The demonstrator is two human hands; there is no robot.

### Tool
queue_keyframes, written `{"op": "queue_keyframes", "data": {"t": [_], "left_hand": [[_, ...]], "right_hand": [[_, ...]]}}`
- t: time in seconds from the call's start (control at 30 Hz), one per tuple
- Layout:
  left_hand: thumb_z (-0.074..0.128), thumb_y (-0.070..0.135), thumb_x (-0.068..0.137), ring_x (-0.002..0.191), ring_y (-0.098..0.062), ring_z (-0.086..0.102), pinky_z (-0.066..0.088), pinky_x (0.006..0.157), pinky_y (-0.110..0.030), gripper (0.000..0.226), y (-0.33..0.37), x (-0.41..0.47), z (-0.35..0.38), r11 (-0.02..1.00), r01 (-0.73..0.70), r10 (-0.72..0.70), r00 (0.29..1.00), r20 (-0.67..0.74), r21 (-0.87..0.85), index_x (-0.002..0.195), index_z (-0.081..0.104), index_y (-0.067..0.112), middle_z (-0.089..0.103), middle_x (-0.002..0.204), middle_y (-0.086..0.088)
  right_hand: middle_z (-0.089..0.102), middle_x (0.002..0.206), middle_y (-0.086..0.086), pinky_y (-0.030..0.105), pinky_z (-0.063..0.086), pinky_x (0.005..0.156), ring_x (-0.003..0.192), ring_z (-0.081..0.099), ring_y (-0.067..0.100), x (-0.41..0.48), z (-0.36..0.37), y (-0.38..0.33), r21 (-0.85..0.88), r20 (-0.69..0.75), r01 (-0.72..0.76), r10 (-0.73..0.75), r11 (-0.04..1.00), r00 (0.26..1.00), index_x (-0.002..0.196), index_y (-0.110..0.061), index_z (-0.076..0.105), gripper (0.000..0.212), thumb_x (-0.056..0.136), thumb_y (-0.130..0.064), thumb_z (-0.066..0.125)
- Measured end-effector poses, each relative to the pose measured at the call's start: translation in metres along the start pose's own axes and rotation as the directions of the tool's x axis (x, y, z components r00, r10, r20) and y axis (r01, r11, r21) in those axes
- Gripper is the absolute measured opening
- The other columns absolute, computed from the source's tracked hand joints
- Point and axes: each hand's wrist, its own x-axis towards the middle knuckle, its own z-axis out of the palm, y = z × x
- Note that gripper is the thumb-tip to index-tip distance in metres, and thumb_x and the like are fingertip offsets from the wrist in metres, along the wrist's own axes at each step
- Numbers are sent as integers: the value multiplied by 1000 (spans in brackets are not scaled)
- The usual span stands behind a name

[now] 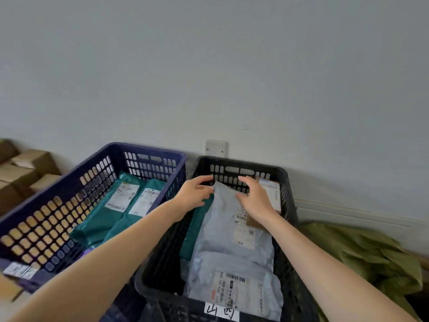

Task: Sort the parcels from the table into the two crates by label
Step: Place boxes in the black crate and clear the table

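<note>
Sorting looks well under way. The blue crate on the left holds several teal parcels, labels up. The black crate on the right holds a teal parcel along its left wall, a brown box in the far right corner and a near grey parcel at the front. The grey parcel in hand lies lengthwise in the black crate, over the teal one, its far end up against the far wall. The right grip pinches that far edge between thumb and bent fingers. The left grip is at the parcel's far left corner, fingers reaching to the crate wall; whether it grasps the parcel or only touches it I cannot tell. My guess is that this parcel is being settled into place, so letting go remains. The table is not clearly in view, so how many parcels are left cannot be judged; cardboard boxes sit at far left and a green cloth lies right of the crates
</note>
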Motion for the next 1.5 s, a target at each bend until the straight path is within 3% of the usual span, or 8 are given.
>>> {"op": "queue_keyframes", "data": {"t": [0.23, 0.43, 0.67, 0.83, 1.0, 1.2, 1.4, 1.5], "left_hand": [[55, 20, 97, 98, -14, 61, 52, 86, -30, 38, -12, -79, -70, 1000, -4, 8, 982, -189, 21, 134, 52, 28, 64, 105, 5], [59, 17, 95, 89, -13, 63, 54, 77, -25, 33, -22, -127, -142, 999, -11, -3, 916, -402, -33, 127, 58, 28, 66, 99, 1], [58, 18, 95, 96, -17, 63, 54, 75, -24, 30, -43, -176, -229, 998, -47, 21, 838, -545, -35, 124, 59, 27, 67, 110, -7], [57, 16, 96, 103, -22, 63, 55, 87, -32, 31, -70, -209, -313, 1000, -19, 15, 815, -580, -2, 126, 57, 23, 65, 112, -8], [57, 17, 96, 102, -15, 62, 53, 80, -27, 31, -100, -227, -410, 999, -11, -9, 826, -564, -32, 125, 56, 29, 63, 112, -2], [58, 18, 96, 102, -14, 62, 53, 87, -31, 32, -143, -238, -496, 999, 45, -54, 857, -512, -30, 125, 57, 31, 64, 110, 2], [58, 18, 96, 102, -14, 62, 53, 82, -29, 33, -191, -243, -557, 991, 103, -131, 868, -479, -85, 126, 56, 30, 64, 111, 1], [58, 18, 96, 103, -16, 61, 52, 89, -34, 33, -217, -243, -582, 986, 132, -167, 865, -472, -106, 127, 56, 29, 64, 111, 1]], "right_hand": [[43, 147, 2, 30, 32, 108, 137, 38, 19, -13, 50, -57, 124, 93, 91, -103, 988, 990, 140, -16, 46, 45, 96, -12, 56], [49, 141, 3, 31, 41, 100, 129, 47, 20, -29, 109, -115, 241, 200, 169, -220, 956, 955, 134, -16, 51, 40, 95, -9, 55], [52, 137, 4, 33, 45, 98, 120, 51, 16, -49, 190, -192, 327, 296, 189, -290, 926, 910, 132, -14, 51, 40, 94, -4, 49], [49, 139, 5, 33, 45, 98, 124, 49, 20, -60, 261, -251, 362, 327, 174, -299, 916, 897, 135, -13, 48, 42, 94, -4, 48], [50, 138, 7, 28, 44, 92, 122, 51, 21, -66, 332, -307, 382, 293, 142, -265, 913, 919, 135, -12, 49, 39, 96, -5, 49], [50, 137, 6, 30, 46, 96, 119, 53, 18, -78, 403, -362, 404, 259, 68, -185, 912, 948, 133, -13, 50, 38, 96, -5, 49], [49, 136, 2, 13, 42, 72, 110, 50, 8, -87, 476, -397, 387, 294, 30, -154, 922, 943, 132, -18, 51, 36, 97, -8, 49], [50, 136, 3, 10, 40, 69, 109, 50, 8, -87, 513, -405, 357, 318, 8, -130, 934, 939, 132, -17, 51, 36, 97, -8, 50]]}}
